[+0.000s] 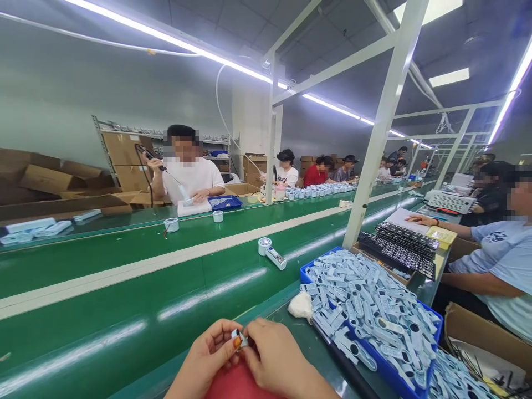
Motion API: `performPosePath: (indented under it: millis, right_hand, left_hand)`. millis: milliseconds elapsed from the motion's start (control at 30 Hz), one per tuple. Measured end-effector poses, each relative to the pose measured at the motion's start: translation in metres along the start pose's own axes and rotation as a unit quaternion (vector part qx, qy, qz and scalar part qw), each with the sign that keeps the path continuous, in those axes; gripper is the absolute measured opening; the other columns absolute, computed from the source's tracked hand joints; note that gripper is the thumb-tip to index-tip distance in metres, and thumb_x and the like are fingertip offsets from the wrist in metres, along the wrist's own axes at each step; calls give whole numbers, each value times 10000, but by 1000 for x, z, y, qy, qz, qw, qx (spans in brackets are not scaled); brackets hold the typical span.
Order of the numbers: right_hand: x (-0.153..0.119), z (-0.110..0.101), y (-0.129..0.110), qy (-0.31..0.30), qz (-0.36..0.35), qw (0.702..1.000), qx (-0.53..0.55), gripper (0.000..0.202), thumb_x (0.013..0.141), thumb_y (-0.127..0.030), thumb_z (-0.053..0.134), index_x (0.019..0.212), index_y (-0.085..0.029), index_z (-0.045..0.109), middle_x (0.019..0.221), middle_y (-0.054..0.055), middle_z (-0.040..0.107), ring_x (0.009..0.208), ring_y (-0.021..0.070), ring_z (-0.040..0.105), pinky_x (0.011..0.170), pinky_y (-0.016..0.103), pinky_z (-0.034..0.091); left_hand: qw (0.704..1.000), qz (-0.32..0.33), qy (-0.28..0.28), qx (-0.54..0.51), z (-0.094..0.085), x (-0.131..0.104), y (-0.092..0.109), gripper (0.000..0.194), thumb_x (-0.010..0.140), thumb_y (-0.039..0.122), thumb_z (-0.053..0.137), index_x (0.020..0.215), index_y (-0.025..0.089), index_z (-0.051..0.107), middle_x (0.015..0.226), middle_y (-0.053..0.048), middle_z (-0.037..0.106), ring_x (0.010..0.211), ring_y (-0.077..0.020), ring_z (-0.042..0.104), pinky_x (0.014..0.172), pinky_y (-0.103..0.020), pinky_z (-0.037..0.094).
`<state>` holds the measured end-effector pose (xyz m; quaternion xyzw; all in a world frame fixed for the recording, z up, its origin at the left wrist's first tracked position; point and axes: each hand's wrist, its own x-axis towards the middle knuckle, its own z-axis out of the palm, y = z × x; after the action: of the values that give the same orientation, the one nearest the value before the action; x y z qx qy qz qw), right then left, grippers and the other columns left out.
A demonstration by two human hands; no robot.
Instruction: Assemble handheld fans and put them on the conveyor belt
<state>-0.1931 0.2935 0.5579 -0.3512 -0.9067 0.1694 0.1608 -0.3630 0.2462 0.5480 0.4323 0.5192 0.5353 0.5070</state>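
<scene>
Green belt (124,310): runs along the left, with a finished white unit (272,252) lying on it
Left hand (208,354): fingers pinch the small part (239,338)
Small part: tiny, light, stiff plastic, probably slippery; best held by its edges
Right hand (276,357): fingertips closed on the same part
Blue bin (307,275): heaped with pale blue plastic pieces (366,310)

Workers sit along a green conveyor belt (124,288) on a factory assembly line. Blue bins of plastic parts (366,310), stacked cardboard boxes (45,180) and strip lights (174,41) fill the hall.
</scene>
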Motion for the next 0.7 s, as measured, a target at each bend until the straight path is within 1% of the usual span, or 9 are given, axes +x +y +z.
performPosePath:
  millis: [167, 233, 300, 433, 500, 567, 700]
  right_hand:
    - [-1, -1, 0, -3, -3, 1000, -3, 133, 941, -258, 597, 1050, -195, 641, 1029, 61, 693, 933, 263, 667, 716, 327, 424]
    - [0, -1, 0, -3, -3, 1000, -5, 124, 946, -254, 594, 1043, -193, 640, 1028, 63, 691, 933, 260, 667, 717, 324, 424]
    - [0, 0, 1, -1, -4, 1000, -9, 114, 945, -237, 590, 1038, -190, 638, 1028, 64, 689, 930, 255, 665, 714, 322, 419]
    - [-1, 0, 2, -4, -12, 1000, -12, 123, 946, -223, 583, 1051, -191, 637, 1029, 63, 685, 921, 253, 658, 703, 323, 404]
    - [-1, 0, 2, -7, -16, 1000, -12, 122, 952, -221, 574, 1055, -193, 634, 1031, 62, 683, 924, 253, 652, 703, 325, 398]
    - [-2, 0, 2, -9, -16, 1000, -11, 117, 956, -215, 567, 1052, -195, 630, 1033, 60, 680, 920, 251, 647, 704, 326, 394]
    - [-3, -1, 2, -16, -11, 1000, -5, 107, 963, -210, 556, 1046, -191, 622, 1040, 63, 674, 932, 252, 644, 731, 327, 402]
  left_hand:
    - [1000, 24, -5, -7, -7, 8, -21, 553, 644, 688, 854, 880, 199, 751, 664, -14, 632, 571, -118, 473, 549, -228, 382]
    - [1000, 21, -10, -9, -8, 9, -24, 539, 668, 677, 847, 894, 199, 745, 680, -14, 634, 576, -115, 480, 555, -224, 384]
    - [1000, 23, -21, -5, -8, 7, -21, 536, 668, 670, 851, 887, 194, 737, 688, -14, 634, 582, -115, 490, 560, -224, 388]
    - [999, 22, -26, 15, -3, 0, -7, 549, 672, 673, 849, 885, 181, 733, 703, -19, 631, 614, -128, 506, 590, -239, 408]
    - [999, 21, -28, 22, -2, -2, -4, 561, 685, 681, 836, 901, 174, 732, 716, -22, 633, 632, -134, 513, 609, -247, 417]
    - [999, 21, -35, 22, -3, -2, -6, 565, 699, 681, 827, 912, 168, 725, 729, -25, 638, 642, -137, 520, 620, -253, 421]
    - [999, 29, -37, 13, -5, 1, -16, 568, 709, 679, 821, 922, 164, 709, 727, -21, 641, 619, -126, 507, 604, -252, 405]
